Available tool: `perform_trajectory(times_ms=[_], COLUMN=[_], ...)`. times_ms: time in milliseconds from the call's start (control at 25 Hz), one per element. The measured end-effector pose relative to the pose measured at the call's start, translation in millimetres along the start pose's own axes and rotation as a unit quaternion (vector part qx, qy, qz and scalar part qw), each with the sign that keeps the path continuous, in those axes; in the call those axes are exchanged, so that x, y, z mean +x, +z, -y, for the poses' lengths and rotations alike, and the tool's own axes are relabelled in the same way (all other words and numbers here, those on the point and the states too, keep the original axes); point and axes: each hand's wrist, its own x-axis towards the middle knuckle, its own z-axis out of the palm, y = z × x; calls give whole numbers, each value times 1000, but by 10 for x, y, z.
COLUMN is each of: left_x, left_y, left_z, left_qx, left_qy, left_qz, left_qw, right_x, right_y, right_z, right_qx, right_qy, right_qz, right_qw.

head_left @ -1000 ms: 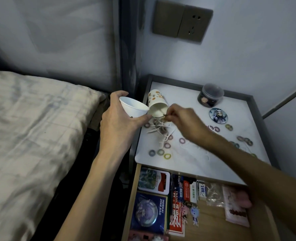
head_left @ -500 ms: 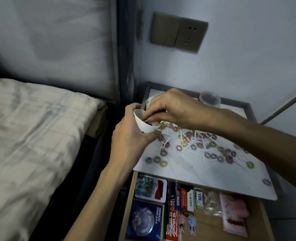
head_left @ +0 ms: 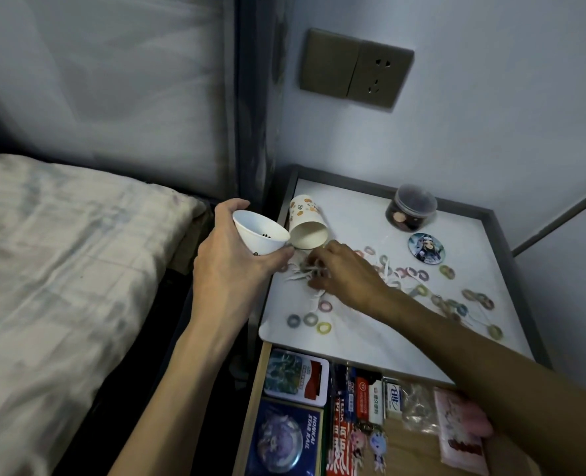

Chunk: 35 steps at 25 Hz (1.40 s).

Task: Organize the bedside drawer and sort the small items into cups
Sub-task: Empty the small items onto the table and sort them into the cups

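1. Head view, centre left: the left hand (head_left: 236, 259) grips a small white cup (head_left: 259, 231), fingers wrapped round its wall. The cup is held just off the left edge of the tabletop (head_left: 353, 341), tipped with its mouth towards the upper right, and a few dark bits show inside.
2. Just right of it, almost touching, a patterned paper cup (head_left: 307, 225) lies on its side on the tabletop with its open mouth facing the camera.
3. The right hand (head_left: 346, 273) is down in the middle of the frame, fingers curled into a heap of white sticks (head_left: 293, 277). It is blurred, so I cannot tell whether it is pinching anything.
4. Small coloured rings (head_left: 324, 327) are scattered across the tabletop, three in a row near its lower left edge and many more trailing off to the right behind the forearm.
5. Upper right of the tabletop: a dark jar with a clear lid (head_left: 411, 213), and just below it a round picture badge (head_left: 425, 246) lying flat.
6. Bottom of the frame: the drawer (head_left: 408, 455) stands pulled open, holding a card tin (head_left: 296, 377), a blue box (head_left: 286, 438) below it, red packets and a pink packet (head_left: 460, 427) on the right.
7. Left side: a bed (head_left: 61, 269) with pale bedding. Top centre: a wall socket (head_left: 355, 68).
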Motion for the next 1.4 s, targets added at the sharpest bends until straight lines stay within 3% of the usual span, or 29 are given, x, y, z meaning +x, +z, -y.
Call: perform_trajectory(times_ms=[240,560,720,800,880,1000,1080,1160,1240,1400], left_x=[-1,-7,-25,-23,-16,-21,-24,-29,-28,-30], left_y=[18,27,29,29,31,34,37,44,49,44], left_z=[-26,-40,-50,-55,-53,-53,-50,-51,-49,-46], left_qx=[-6,-12,-16,-16,-16,-17,-15,-13,-12,-14], left_qy=[2,-3,-6,-4,-2,-3,-3,-4,-2,-2], left_qz=[13,19,17,17,17,21,23,25,26,27], left_qw=[1000,1000,1000,1000,1000,1000,1000,1000,1000,1000], right_x=[-123,-346,-448,-478,-469,-445,-467,-478,-435,-261], right_y=[-91,-218,-190,-222,-228,-178,-140,-147,-134,-49], right_z=[-210,-566,-523,-523,-577,-685,-689,-611,-520,-475], right_qx=[193,386,451,428,346,114,-6,-29,-23,-56], right_qy=[54,194,204,203,205,184,131,37,-47,-112], right_qz=[8,10,-9,-14,-38,-93,-160,-193,-157,-97], right_qw=[980,902,869,880,915,972,978,980,986,987])
